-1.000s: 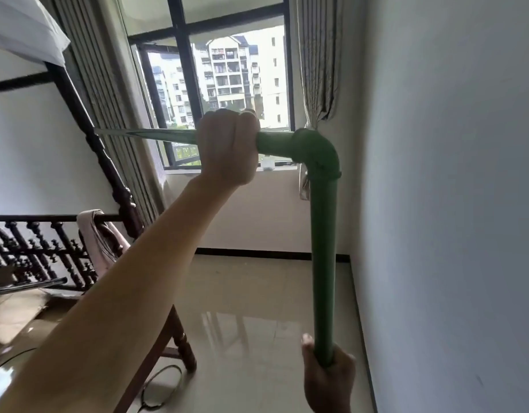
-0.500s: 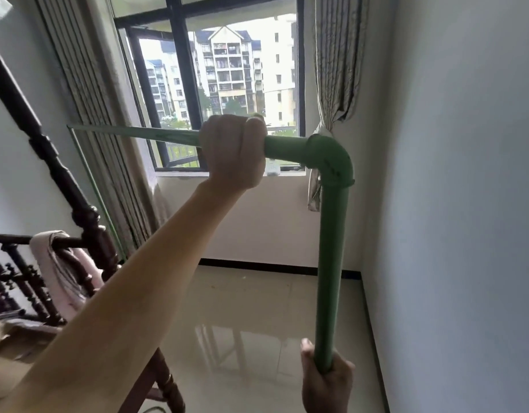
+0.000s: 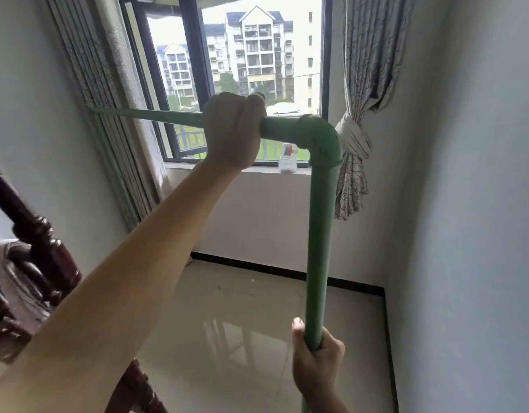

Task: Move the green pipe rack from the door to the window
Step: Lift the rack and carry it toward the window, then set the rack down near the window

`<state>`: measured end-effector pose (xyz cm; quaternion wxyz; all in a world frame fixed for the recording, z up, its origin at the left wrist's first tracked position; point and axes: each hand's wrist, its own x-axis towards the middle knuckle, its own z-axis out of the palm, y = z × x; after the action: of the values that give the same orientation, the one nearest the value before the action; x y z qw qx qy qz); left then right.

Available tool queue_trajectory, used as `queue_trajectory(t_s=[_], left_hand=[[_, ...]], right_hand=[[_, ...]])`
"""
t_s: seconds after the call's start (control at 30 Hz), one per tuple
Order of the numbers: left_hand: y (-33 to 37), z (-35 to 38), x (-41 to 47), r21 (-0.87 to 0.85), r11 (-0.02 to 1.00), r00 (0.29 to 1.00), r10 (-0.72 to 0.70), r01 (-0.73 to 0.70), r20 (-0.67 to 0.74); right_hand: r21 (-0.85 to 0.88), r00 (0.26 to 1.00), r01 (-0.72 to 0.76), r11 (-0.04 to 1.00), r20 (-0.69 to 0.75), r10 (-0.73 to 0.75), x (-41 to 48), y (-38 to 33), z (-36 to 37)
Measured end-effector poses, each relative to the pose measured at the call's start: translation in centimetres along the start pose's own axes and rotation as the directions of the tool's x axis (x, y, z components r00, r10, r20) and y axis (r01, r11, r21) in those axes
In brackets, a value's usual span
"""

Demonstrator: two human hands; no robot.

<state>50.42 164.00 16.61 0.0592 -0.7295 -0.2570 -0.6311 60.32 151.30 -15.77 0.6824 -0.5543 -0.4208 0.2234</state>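
The green pipe rack (image 3: 318,234) is held up in front of me, its top bar running left from an elbow joint and its near leg hanging straight down. My left hand (image 3: 233,129) is clenched around the top bar just left of the elbow. My right hand (image 3: 315,362) grips the lower part of the vertical leg. The rack's far leg shows faintly along the left curtain. The window (image 3: 257,70) with a dark frame is straight ahead, close behind the rack.
A dark carved wooden bed frame (image 3: 33,263) with cloth on it stands at the left. Patterned curtains (image 3: 364,84) hang at both sides of the window, the right one tied. A small jar (image 3: 287,162) sits on the sill. A white wall runs close on my right; glossy tile floor lies below.
The window has grown larger and nearer as I carried the rack forward. The bed frame has slid off toward the left edge. Both hands keep the same grips.
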Motion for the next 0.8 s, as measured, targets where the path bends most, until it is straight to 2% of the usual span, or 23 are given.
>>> queue_trajectory(t_s=[0.1, 0.37, 0.63, 0.8], left_hand=[[-2.7, 4.2, 1.7, 0.006, 0.995, 0.993, -0.101, 0.1, 0.055], [-10.9, 12.5, 5.4, 0.03, 0.986, 0.984, -0.166, 0.165, 0.063], [-19.8, 22.4, 8.6, 0.296, 0.955, 0.999, -0.013, -0.002, 0.047], [-24.6, 29.5, 10.7, 0.334, 0.938, 0.995, 0.067, -0.088, 0.072]], right_hand=[[0.064, 1.0, 0.003, 0.998, 0.019, -0.004, 6.3, 1.6, 0.2], [-0.036, 0.996, -0.019, 0.999, 0.083, 0.022, 20.7, 6.4, 3.1], [-0.108, 0.998, -0.062, 0.992, -0.036, 0.059, 32.6, 11.4, 6.4], [-0.285, 0.989, -0.037, 0.958, -0.147, -0.005, 41.6, 13.1, 7.0]])
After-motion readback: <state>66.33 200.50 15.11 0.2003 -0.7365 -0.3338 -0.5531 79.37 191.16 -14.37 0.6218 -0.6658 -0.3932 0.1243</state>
